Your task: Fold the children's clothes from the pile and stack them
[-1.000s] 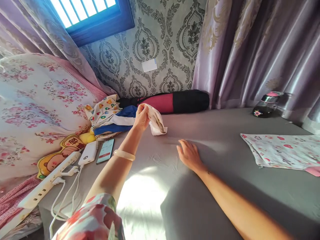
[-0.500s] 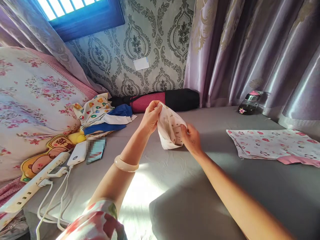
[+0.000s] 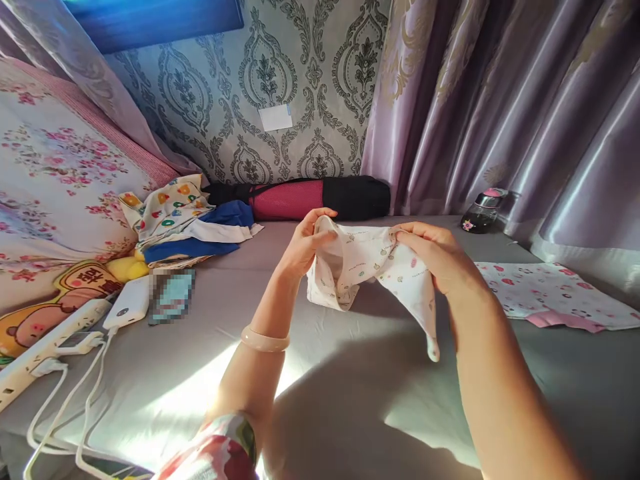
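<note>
Between my hands, above the bed, hangs a white baby hat point(image 3: 363, 257) with small printed figures. It has a round open rim at the left and a long tapering tail that ends in a small rounded tip at the lower right. My left hand point(image 3: 301, 245) grips the rim, its thumb inside the opening. With fingers and thumb pinched on the upper cloth, my right hand point(image 3: 443, 257) holds the hat where the tail begins; the tail droops beside that palm. Some right fingers are hidden behind the fabric.
Folded printed cloth point(image 3: 555, 293) lies at right, near a dark bottle point(image 3: 481, 212). At left are piled clothes point(image 3: 200, 233), a phone point(image 3: 173, 297), a white power bank point(image 3: 127, 303) and a power strip point(image 3: 50, 347) with cables. A black-and-red bag point(image 3: 300, 199) lies along the wall.
My right hand has moved right and up along the hat, drawing its pointed tail out to the side. My left hand has stayed on the rim. The view has shifted slightly.
</note>
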Action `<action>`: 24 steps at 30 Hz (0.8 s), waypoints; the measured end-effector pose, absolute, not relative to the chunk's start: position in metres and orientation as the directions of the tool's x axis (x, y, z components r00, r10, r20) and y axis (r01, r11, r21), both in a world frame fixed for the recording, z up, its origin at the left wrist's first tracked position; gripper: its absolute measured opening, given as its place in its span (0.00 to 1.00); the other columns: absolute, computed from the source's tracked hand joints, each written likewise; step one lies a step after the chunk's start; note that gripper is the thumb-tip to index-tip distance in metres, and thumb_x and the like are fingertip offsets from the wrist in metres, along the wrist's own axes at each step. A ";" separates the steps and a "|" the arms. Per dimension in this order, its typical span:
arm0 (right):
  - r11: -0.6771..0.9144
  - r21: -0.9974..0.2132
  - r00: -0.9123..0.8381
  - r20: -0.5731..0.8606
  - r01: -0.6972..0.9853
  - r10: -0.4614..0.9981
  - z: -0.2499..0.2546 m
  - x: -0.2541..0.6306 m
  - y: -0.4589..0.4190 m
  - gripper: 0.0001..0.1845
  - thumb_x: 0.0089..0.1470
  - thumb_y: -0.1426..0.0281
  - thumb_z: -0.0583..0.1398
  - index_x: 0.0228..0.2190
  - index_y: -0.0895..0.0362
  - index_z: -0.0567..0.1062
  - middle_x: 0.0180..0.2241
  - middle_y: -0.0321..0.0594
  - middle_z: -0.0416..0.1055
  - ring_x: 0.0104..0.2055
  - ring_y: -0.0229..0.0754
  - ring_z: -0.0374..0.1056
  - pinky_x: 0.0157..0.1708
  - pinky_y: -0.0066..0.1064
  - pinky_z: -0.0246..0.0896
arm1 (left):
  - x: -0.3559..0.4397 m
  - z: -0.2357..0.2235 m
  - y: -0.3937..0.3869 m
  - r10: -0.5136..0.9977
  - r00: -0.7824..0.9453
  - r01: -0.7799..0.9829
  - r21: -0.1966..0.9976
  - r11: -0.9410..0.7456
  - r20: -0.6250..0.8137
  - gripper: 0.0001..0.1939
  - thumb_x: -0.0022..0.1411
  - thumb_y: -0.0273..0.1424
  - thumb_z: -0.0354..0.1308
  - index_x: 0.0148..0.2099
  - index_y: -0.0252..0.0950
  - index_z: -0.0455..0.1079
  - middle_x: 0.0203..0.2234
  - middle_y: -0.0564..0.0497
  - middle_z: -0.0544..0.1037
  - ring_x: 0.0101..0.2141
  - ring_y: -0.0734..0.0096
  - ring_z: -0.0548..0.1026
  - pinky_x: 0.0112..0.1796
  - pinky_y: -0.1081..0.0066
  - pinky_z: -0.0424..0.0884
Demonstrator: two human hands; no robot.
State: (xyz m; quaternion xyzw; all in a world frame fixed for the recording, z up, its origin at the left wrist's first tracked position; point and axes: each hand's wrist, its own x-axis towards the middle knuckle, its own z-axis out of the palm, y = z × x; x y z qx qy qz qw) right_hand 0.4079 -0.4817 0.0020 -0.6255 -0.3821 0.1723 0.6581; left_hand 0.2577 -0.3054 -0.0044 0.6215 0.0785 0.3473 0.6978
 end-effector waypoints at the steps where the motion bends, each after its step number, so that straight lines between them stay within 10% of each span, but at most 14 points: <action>1: 0.145 -0.961 0.644 0.265 0.234 0.718 0.001 0.412 -0.483 0.10 0.48 0.63 0.65 0.31 0.56 0.80 0.21 0.37 0.75 0.19 0.39 0.67 0.17 0.28 0.58 | 0.260 -0.009 -0.306 0.568 0.760 -0.387 0.922 0.004 0.316 0.22 0.44 0.27 0.66 0.44 0.42 0.68 0.24 0.61 0.69 0.23 0.80 0.67 0.25 0.79 0.64; 13: -0.189 -0.888 0.536 0.074 0.420 0.841 -0.035 0.453 -0.487 0.12 0.49 0.60 0.63 0.28 0.55 0.81 0.26 0.36 0.77 0.27 0.40 0.71 0.25 0.29 0.63 | 0.288 -0.062 -0.305 0.576 0.805 -0.288 0.942 0.174 0.140 0.16 0.42 0.37 0.73 0.32 0.35 0.74 0.24 0.55 0.74 0.24 0.77 0.71 0.27 0.76 0.66; 24: 0.091 -0.909 0.405 0.269 0.407 0.874 -0.043 0.419 -0.453 0.21 0.49 0.55 0.65 0.39 0.56 0.78 0.33 0.39 0.76 0.32 0.39 0.70 0.29 0.29 0.65 | 0.292 -0.073 -0.315 0.480 0.876 -0.158 0.971 0.180 0.054 0.12 0.45 0.38 0.70 0.30 0.37 0.76 0.24 0.53 0.75 0.25 0.74 0.71 0.27 0.74 0.67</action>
